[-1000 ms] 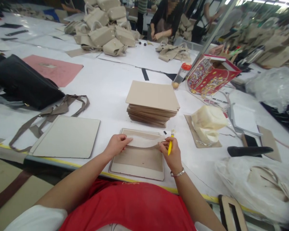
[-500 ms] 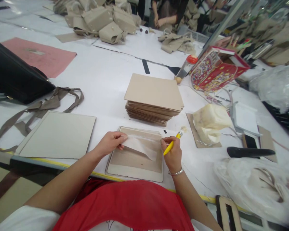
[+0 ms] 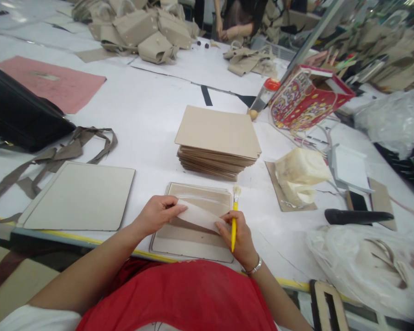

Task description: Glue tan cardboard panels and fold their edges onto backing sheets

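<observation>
Between my hands a thin white strip (image 3: 200, 216) is stretched over a beige panel (image 3: 193, 243) with rounded corners, which lies at the table's front edge. My left hand (image 3: 160, 214) pinches the strip's left end. With thumb and fingers my right hand (image 3: 237, 234) pinches the right end, and it also holds a yellow brush (image 3: 234, 225), bristles pointing away from me. More panel edges show beneath the top panel. Just behind is a tall stack of beige boards (image 3: 219, 133).
To the left lie a pale flat panel (image 3: 83, 195), taupe straps (image 3: 72, 147) and a black bag (image 3: 20, 110). On the right are a cut-open plastic container (image 3: 301, 170), a black-handled tool (image 3: 359, 216) and a plastic bag (image 3: 352, 262). A co-worker's arms (image 3: 234, 31) show at the back.
My right hand has come down and left from the panel's right edge and now grips the strip's free end. The brush has swung more upright.
</observation>
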`<state>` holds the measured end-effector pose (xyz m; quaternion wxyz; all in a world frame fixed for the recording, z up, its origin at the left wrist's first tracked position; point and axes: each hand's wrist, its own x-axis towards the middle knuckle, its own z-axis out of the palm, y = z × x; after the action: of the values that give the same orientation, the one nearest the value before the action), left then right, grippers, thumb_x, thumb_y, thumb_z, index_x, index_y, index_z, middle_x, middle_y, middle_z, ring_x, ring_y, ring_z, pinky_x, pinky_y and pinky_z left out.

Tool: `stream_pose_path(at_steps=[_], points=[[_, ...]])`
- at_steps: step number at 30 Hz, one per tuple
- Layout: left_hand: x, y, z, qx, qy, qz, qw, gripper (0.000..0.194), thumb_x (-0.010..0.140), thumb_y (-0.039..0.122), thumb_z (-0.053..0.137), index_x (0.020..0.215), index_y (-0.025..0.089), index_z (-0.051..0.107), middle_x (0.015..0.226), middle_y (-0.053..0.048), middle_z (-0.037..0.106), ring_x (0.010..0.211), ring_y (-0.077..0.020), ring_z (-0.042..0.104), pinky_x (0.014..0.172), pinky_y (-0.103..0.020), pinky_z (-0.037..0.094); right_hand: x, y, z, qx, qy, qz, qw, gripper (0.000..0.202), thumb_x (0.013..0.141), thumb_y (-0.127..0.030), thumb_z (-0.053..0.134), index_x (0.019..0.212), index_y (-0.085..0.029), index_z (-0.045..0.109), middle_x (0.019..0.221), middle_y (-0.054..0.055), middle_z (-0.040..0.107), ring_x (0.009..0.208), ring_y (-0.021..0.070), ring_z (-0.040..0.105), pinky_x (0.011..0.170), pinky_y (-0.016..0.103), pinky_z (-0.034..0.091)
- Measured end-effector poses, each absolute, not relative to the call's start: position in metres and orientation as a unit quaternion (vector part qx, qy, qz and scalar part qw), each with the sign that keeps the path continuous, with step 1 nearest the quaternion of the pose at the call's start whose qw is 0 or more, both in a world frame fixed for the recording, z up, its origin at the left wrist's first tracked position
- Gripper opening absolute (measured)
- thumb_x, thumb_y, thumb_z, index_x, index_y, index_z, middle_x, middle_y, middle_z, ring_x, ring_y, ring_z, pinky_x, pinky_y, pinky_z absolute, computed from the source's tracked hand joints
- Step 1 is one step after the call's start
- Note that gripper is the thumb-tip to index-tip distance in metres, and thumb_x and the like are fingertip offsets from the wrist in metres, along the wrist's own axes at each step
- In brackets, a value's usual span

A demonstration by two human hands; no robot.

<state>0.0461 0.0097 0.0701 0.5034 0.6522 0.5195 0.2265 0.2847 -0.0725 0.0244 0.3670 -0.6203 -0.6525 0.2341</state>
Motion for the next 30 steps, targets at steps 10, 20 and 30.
stream_pose_path(at_steps=[10, 20, 30], points=[[0.038, 0.032, 0.037, 0.527, 0.544, 0.205, 0.620, 0.034, 0.071, 0.049, 0.056, 0.070, 0.015, 0.057, 0.054, 0.000, 0.055, 0.046, -0.0104, 0.049, 0.049, -0.023, 0.039, 0.299, -0.028, 0.016, -0.713, -0.618, 0.126, 0.306, 0.023, 0.082, -0.039, 0.047, 0.097, -0.021, 0.044, 0.083, 0.004, 0.060, 0.065, 0.0181, 0.058, 0.059, 0.029, 0.043], [0.046, 0.056, 0.019, 0.684, 0.653, 0.176, 0.274, 0.034, 0.075, 0.045, 0.054, 0.053, 0.019, 0.055, 0.052, 0.001, 0.054, 0.053, -0.0128, 0.046, 0.055, -0.025, 0.028, 0.295, -0.006, -0.004, -0.747, -0.599, 0.048, 0.285, 0.033, 0.083, -0.043, 0.047, 0.103, -0.018, 0.044, 0.086, 0.008, 0.061, 0.068, 0.0208, 0.059, 0.060, 0.030, 0.043], [0.039, 0.066, 0.016, 0.649, 0.665, 0.160, 0.334, 0.036, 0.069, 0.050, 0.057, 0.052, 0.018, 0.056, 0.049, 0.003, 0.051, 0.051, -0.0125, 0.045, 0.052, -0.025, 0.029, 0.291, -0.006, -0.002, -0.759, -0.593, 0.062, 0.263, 0.031, 0.083, -0.039, 0.047, 0.105, -0.017, 0.045, 0.081, 0.006, 0.060, 0.068, 0.0198, 0.057, 0.059, 0.028, 0.040]])
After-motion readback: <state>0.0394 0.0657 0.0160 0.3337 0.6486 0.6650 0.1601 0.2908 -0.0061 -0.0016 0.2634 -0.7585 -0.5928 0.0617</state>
